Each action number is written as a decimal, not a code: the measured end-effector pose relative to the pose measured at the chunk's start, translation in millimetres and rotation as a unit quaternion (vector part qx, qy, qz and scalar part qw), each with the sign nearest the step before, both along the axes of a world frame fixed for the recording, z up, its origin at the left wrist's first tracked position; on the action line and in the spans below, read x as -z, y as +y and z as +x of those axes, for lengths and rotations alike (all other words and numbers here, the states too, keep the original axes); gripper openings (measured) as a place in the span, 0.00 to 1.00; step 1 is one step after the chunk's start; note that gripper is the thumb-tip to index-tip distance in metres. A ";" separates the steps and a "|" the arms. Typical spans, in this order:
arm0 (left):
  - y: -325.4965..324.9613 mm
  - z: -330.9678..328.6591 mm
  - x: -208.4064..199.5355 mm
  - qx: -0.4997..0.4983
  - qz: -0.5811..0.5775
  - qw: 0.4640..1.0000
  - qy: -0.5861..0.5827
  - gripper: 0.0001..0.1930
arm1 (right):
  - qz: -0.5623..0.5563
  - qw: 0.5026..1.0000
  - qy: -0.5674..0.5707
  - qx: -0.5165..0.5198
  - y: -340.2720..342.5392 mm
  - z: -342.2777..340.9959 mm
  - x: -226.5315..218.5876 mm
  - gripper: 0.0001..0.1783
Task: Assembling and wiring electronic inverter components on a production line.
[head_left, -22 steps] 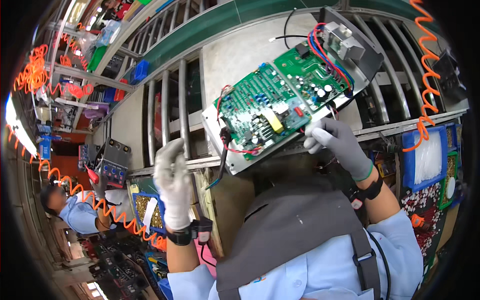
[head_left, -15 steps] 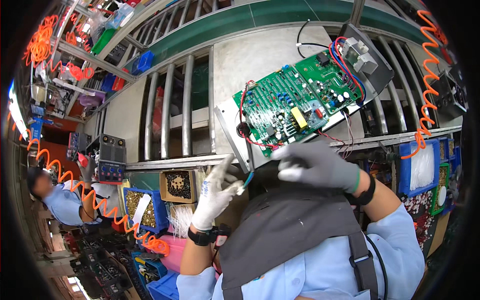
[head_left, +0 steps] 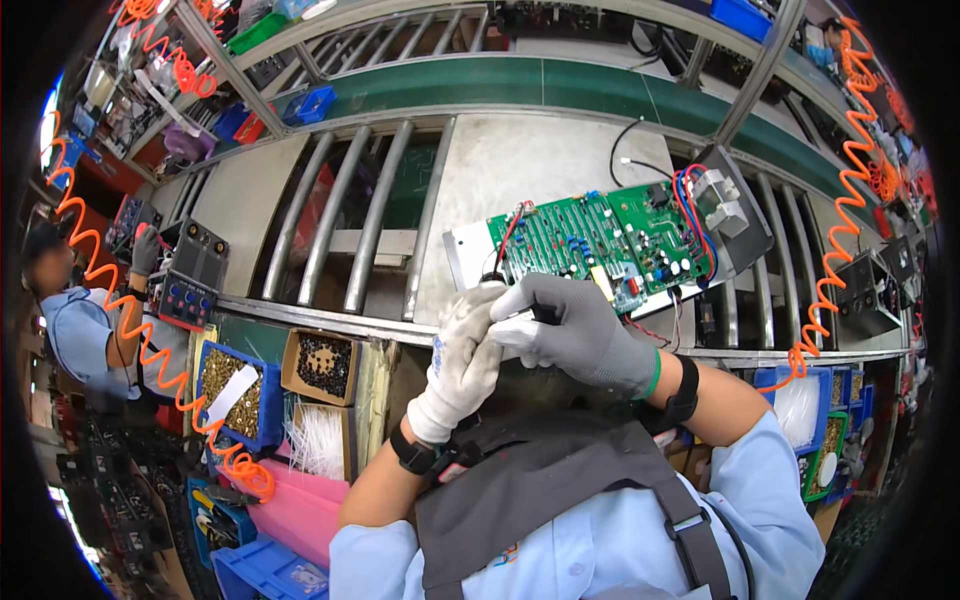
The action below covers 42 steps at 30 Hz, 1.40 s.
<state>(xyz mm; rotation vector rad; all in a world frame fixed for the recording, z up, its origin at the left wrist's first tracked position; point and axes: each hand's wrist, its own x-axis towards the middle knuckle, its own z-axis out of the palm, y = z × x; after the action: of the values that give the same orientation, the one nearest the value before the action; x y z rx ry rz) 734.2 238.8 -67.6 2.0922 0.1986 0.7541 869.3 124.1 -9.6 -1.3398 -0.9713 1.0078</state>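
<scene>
My left hand (head_left: 458, 368), in a white glove, and my right hand (head_left: 585, 335), in a grey glove with pale fingertips, meet at the near left side of a green circuit board (head_left: 555, 240). Both are closed, fingertips together. A dark cable (head_left: 491, 276) runs from the board's left side to my left fingers; its end is hidden between the gloves. What my right fingers pinch is too covered to make out. The board lies on a light metal plate (head_left: 468, 252), with a dark bracket (head_left: 748, 205) and red and blue wires (head_left: 690, 215) at its right end.
Metal rollers (head_left: 380, 220) flank the pale work surface (head_left: 500, 150). To the left stand a blue bin of brass-coloured parts (head_left: 268, 415), a box of black parts (head_left: 323, 365) and white ties (head_left: 320, 440). Orange coiled hoses (head_left: 838, 225) hang at both sides. A co-worker (head_left: 90, 330) is at far left.
My right hand has moved left and met my left hand, which has closed in beside it. The blue wires and white connector by my left fingertips are now covered. The view has shifted.
</scene>
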 end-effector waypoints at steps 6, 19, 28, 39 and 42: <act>26.4 21.1 38.3 -0.029 0.125 0.992 -0.014 0.13 | -0.027 1.000 -0.008 -0.004 10.5 0.8 -1.5 0.11; -14.0 -0.6 25.0 -0.059 -0.101 0.993 -0.022 0.10 | -0.001 0.961 -0.274 0.030 -17.1 24.4 -6.3 0.15; 21.8 58.0 -34.6 -0.097 -0.211 0.973 0.017 0.13 | -0.090 0.833 -0.543 0.064 -57.7 102.4 75.5 0.45; 4.2 25.0 -36.4 0.164 -0.072 0.820 0.544 0.13 | -0.182 0.804 -0.562 0.068 -55.3 92.4 84.8 0.51; 9.0 41.1 -31.9 0.151 -0.100 0.814 0.551 0.13 | -0.185 0.802 -0.563 0.073 -53.9 94.3 82.9 0.51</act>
<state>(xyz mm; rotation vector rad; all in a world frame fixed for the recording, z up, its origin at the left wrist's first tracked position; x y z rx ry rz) 775.3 247.7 -35.7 2.0368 0.5202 -0.7225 963.6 70.2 -92.5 -2.3992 -1.5222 0.1669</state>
